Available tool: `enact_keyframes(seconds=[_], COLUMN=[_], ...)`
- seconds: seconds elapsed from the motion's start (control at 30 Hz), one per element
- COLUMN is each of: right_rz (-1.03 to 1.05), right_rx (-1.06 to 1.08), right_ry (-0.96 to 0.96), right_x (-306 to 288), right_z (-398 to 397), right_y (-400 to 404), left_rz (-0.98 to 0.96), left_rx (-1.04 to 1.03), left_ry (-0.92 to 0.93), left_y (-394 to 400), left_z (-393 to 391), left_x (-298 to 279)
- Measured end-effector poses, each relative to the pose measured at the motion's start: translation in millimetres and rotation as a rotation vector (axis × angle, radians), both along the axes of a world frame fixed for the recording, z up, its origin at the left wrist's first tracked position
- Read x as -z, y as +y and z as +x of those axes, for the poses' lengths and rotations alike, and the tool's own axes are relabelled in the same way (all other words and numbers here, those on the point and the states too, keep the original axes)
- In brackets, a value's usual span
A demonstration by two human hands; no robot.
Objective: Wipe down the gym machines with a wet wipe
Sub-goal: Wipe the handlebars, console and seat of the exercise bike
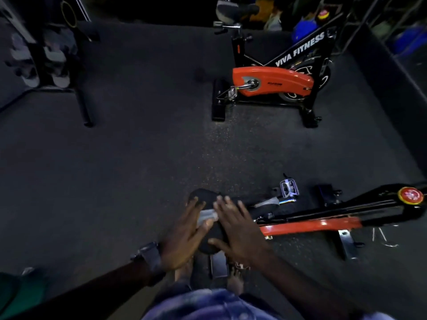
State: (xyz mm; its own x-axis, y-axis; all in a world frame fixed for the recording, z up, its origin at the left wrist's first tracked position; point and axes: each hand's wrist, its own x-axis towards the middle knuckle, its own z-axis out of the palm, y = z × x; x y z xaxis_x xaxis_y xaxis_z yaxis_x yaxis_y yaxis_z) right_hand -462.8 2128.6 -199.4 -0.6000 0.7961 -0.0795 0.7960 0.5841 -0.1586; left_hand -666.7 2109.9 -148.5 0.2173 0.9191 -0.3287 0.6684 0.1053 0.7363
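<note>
Directly below me is the black saddle (208, 197) of an orange and black exercise bike (312, 224). A pale wet wipe (207, 217) lies on the saddle. My left hand (184, 236) presses flat on the wipe, with the thumb over its near edge. My right hand (240, 229) rests flat on the saddle beside it, with fingers spread and nothing in it. The two hands nearly touch above the wipe. A dark watch sits on my left wrist.
A second orange and black bike (272, 82) marked VIVA FITNESS stands farther off on the dark rubber floor (138, 146). A rack with dumbbells (44, 58) is at the far left. A silver pedal (288, 187) juts out beside the near bike. My bare feet show below the saddle.
</note>
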Motion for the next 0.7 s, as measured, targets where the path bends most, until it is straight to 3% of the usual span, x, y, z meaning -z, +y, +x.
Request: enact_keyframes(seconds=[0.17,0.27,0.37,0.47,0.57,0.7], right_rz=[-0.084,-0.041,0.019,0.022,-0.042,-0.056], right_rx=[0.291,0.175,-0.09,0.077,0.311,0.062], right_ry=[0.066,0.218,0.138,0.029,0.075,0.055], right_x=[0,8,8,0,-2,9], right_z=[-43,-75,-34,7,-29,-80], right_y=[30,14,-6,11,25,1], left_rz=[0.07,0.162,0.209,0.195,0.2,0.188], left_rx=[-0.255,-0.369,-0.273,-0.335,-0.345,-0.351], left_ry=[-0.057,-0.025,0.098,0.108,0.082,0.025], left_y=[1,8,12,24,30,32], left_z=[15,25,25,25,24,18], left_x=[2,2,6,9,6,-1])
